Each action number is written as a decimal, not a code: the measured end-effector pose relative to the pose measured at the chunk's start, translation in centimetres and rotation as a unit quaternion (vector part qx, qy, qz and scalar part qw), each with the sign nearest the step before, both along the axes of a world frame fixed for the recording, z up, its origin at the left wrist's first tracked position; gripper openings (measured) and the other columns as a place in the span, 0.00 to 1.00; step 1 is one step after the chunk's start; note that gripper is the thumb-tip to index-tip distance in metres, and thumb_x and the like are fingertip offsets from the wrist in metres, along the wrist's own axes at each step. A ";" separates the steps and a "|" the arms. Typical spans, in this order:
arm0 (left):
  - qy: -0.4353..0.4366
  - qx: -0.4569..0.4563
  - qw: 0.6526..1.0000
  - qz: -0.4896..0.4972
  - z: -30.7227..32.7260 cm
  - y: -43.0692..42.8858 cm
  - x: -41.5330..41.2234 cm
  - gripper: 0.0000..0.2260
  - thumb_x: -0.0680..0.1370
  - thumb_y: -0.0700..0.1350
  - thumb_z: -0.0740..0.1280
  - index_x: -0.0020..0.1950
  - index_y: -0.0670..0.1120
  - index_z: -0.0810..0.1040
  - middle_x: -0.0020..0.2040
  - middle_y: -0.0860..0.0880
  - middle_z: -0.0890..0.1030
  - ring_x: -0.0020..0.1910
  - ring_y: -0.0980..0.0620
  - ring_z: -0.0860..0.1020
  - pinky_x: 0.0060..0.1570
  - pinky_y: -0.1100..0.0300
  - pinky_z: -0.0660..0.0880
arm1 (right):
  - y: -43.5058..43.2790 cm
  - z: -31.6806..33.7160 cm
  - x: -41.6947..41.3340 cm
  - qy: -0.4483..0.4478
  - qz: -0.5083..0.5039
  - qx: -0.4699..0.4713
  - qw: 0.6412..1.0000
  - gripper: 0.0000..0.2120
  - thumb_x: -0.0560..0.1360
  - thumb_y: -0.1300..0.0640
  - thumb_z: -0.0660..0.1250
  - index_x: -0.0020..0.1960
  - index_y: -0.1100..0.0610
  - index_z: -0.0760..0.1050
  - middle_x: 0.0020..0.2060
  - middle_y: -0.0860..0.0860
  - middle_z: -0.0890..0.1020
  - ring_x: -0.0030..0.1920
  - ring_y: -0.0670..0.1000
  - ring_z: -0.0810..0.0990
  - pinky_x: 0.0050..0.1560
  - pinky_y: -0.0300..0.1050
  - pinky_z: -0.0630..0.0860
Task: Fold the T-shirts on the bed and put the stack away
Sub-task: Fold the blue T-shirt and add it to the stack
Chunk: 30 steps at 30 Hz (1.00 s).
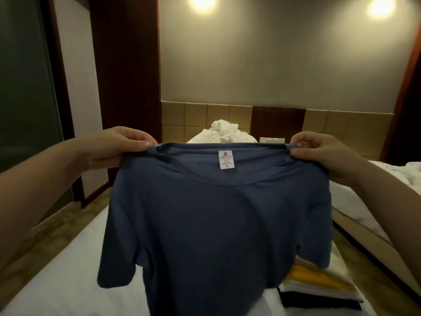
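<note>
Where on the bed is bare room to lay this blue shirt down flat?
The sheet is bare left of the held shirt, out to its left edge. On the right it is crowded: the folded stack fills the strip between shirt and right edge. The middle is hidden behind the shirt.

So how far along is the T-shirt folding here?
Done: folded shirts sit stacked on the bed, lower right. In hand: the blue T-shirt hangs unfolded, left hand and right hand pinching its shoulders. Left: fold it, add it to the stack, put the stack away.
</note>
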<state>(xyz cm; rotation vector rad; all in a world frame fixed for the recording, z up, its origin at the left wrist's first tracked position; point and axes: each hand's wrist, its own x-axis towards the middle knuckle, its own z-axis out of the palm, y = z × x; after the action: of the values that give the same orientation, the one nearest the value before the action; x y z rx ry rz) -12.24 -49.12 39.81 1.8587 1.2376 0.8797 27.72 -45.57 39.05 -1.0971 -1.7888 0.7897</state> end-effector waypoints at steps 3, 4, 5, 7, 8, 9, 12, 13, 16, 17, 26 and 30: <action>0.009 0.022 0.999 0.032 0.6 -0.8 0.3 0.26 0.48 0.63 0.79 0.39 0.49 0.84 0.42 0.48 0.82 0.42 0.52 0.81 0.41 0.58 0.75 | -0.4 0.4 0.4 0.002 0.037 -0.034 0.999 0.07 0.73 0.64 0.66 0.46 0.54 0.78 0.43 0.50 0.80 0.45 0.48 0.77 0.44 0.40 0.73; 0.008 0.034 0.998 0.049 0.8 -1.2 0.8 0.19 0.56 0.59 0.78 0.39 0.49 0.83 0.42 0.47 0.82 0.43 0.49 0.80 0.41 0.58 0.74 | -0.4 0.5 0.4 -0.014 0.036 -0.030 0.999 0.07 0.73 0.64 0.66 0.46 0.54 0.79 0.45 0.49 0.80 0.47 0.48 0.77 0.46 0.41 0.73; -0.002 0.058 0.996 0.072 1.0 -1.5 1.4 0.11 0.65 0.54 0.74 0.40 0.47 0.82 0.42 0.46 0.81 0.45 0.47 0.78 0.41 0.58 0.72 | -0.4 0.5 0.3 -0.044 0.024 -0.012 0.999 0.07 0.74 0.63 0.66 0.46 0.54 0.80 0.45 0.47 0.80 0.48 0.47 0.77 0.49 0.41 0.73; -0.005 0.122 0.982 0.143 1.4 -1.5 2.4 0.05 0.76 0.46 0.64 0.44 0.47 0.79 0.45 0.46 0.78 0.48 0.47 0.75 0.42 0.57 0.69 | -0.5 0.6 -0.1 -0.104 -0.027 0.055 0.993 0.05 0.75 0.59 0.67 0.45 0.52 0.80 0.43 0.46 0.81 0.46 0.45 0.77 0.49 0.40 0.72; 0.004 0.150 0.974 0.169 1.6 -1.4 2.8 0.06 0.78 0.45 0.62 0.45 0.48 0.77 0.46 0.47 0.77 0.48 0.48 0.75 0.43 0.57 0.68 | -0.5 0.7 -0.5 -0.107 -0.058 0.098 0.988 0.04 0.75 0.58 0.67 0.44 0.52 0.80 0.42 0.46 0.81 0.44 0.45 0.77 0.47 0.39 0.72; 0.012 0.174 0.967 0.184 1.9 -1.3 3.3 0.06 0.79 0.46 0.60 0.46 0.49 0.76 0.46 0.47 0.76 0.48 0.49 0.74 0.44 0.56 0.68 | -0.3 0.8 -0.9 -0.091 -0.090 0.145 0.981 0.03 0.75 0.58 0.67 0.44 0.52 0.79 0.41 0.46 0.80 0.44 0.44 0.76 0.45 0.38 0.71; 0.012 0.179 0.968 0.174 3.1 -1.7 3.9 0.05 0.80 0.45 0.59 0.46 0.51 0.73 0.46 0.47 0.76 0.46 0.49 0.74 0.44 0.56 0.69 | 0.2 1.3 -1.9 0.053 -0.139 0.243 0.958 0.03 0.76 0.60 0.65 0.45 0.54 0.76 0.41 0.47 0.78 0.42 0.42 0.74 0.43 0.37 0.70; 0.005 0.155 0.977 0.148 3.5 -1.9 3.9 0.04 0.79 0.44 0.59 0.46 0.51 0.73 0.47 0.47 0.76 0.46 0.49 0.74 0.43 0.56 0.69 | 0.4 1.6 -2.0 0.097 -0.136 0.240 0.956 0.04 0.76 0.60 0.65 0.44 0.54 0.76 0.41 0.48 0.78 0.41 0.42 0.74 0.43 0.37 0.70; 0.039 0.099 0.990 0.089 4.0 -2.2 3.6 0.05 0.77 0.40 0.62 0.48 0.49 0.74 0.48 0.46 0.78 0.46 0.48 0.76 0.44 0.55 0.72 | 1.2 2.1 -1.7 0.113 -0.132 0.177 0.969 0.07 0.76 0.58 0.65 0.40 0.50 0.75 0.40 0.47 0.78 0.42 0.45 0.75 0.41 0.39 0.70; 0.077 0.105 0.987 0.094 3.9 -2.1 3.6 0.04 0.77 0.40 0.63 0.49 0.48 0.75 0.47 0.47 0.78 0.46 0.49 0.77 0.45 0.55 0.73 | 1.2 2.2 -1.6 0.104 -0.133 0.166 0.972 0.07 0.76 0.58 0.65 0.40 0.49 0.75 0.40 0.47 0.78 0.42 0.45 0.75 0.41 0.38 0.70; 0.055 0.213 0.957 0.189 2.5 0.4 4.8 0.04 0.78 0.45 0.63 0.44 0.47 0.75 0.45 0.46 0.76 0.47 0.49 0.74 0.46 0.55 0.70 | 0.8 3.1 -0.3 -0.032 -0.086 0.074 0.993 0.03 0.75 0.56 0.67 0.46 0.54 0.79 0.47 0.52 0.81 0.50 0.50 0.78 0.49 0.44 0.74; -0.038 0.219 0.956 0.192 2.2 0.7 4.7 0.04 0.77 0.43 0.63 0.43 0.47 0.75 0.45 0.46 0.76 0.46 0.50 0.74 0.44 0.57 0.70 | 0.4 4.0 0.4 -0.060 -0.043 -0.020 0.997 0.04 0.74 0.61 0.67 0.46 0.58 0.80 0.44 0.54 0.81 0.47 0.51 0.79 0.47 0.42 0.76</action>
<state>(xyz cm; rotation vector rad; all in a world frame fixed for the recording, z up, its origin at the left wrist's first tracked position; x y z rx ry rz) -7.50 -48.41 42.04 1.9176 1.4711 1.5280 28.15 -45.12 43.01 -1.2621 -1.8180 0.7235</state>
